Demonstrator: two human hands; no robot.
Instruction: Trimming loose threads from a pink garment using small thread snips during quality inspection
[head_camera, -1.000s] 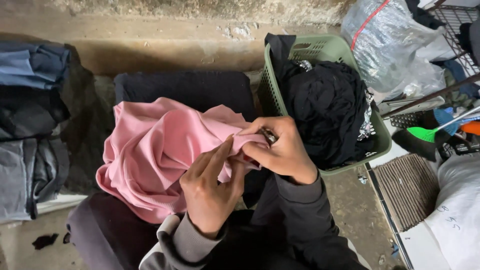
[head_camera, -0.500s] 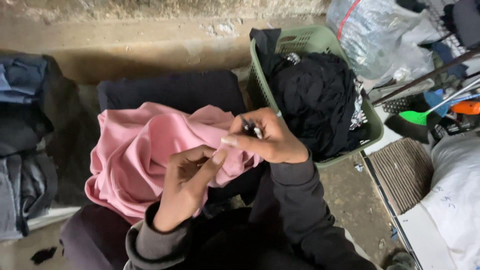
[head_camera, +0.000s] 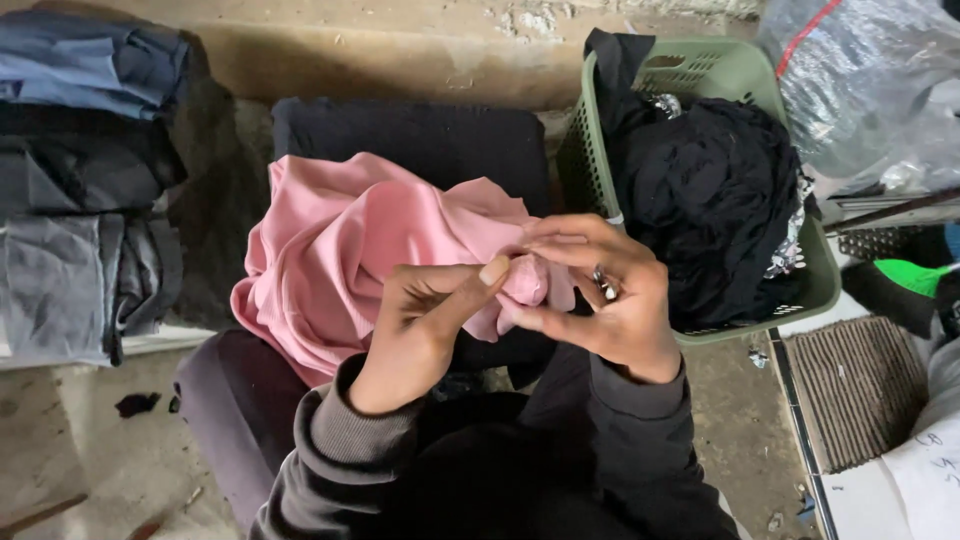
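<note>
Both hands, left hand and right hand, pinch the crumpled pink knit garment, just left of the green plastic basket.

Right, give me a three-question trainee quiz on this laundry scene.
1. True or false: both hands pinch the pink garment.
2. What fills the green basket? A) black clothes B) white towels C) shoes
3. On which side of the picture is the stack of folded clothes?

Key: 1. True: the left hand and right hand grip a bunched bit of it. 2. A. 3. The left.
</note>
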